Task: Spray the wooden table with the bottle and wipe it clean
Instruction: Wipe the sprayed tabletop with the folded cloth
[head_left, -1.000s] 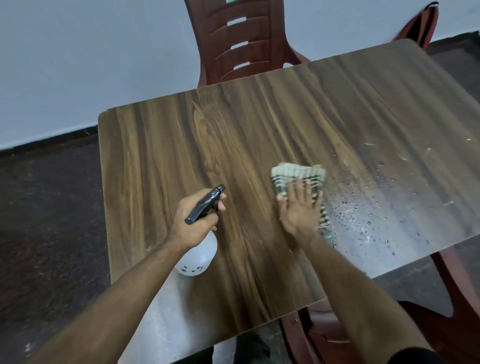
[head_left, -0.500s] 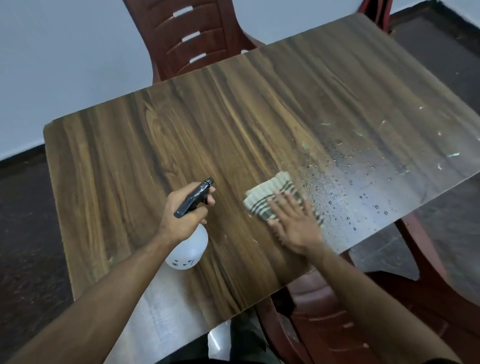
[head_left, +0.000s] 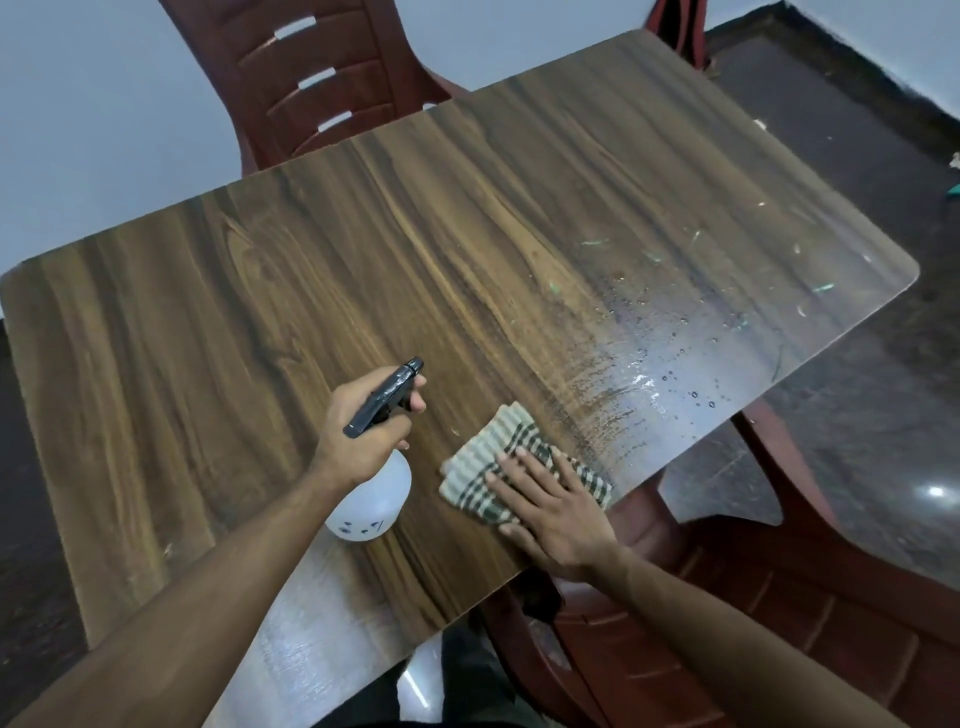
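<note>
The wooden table fills most of the head view. My left hand grips a white spray bottle with a black trigger head, held just above the table's near middle. My right hand lies flat, fingers spread, pressing a folded green-and-cream checked cloth onto the table close to its near edge. Water droplets and small pale scraps cover the table's right part, just beyond the cloth.
A dark red plastic chair stands behind the table's far edge. Another red chair sits under the near right side. A grey-white wall runs along the back, and dark floor surrounds the table.
My right hand has drawn the cloth back from the wet patch toward the table's near edge. The view has shifted left, so the table appears further right. The bottle stays in my left hand.
</note>
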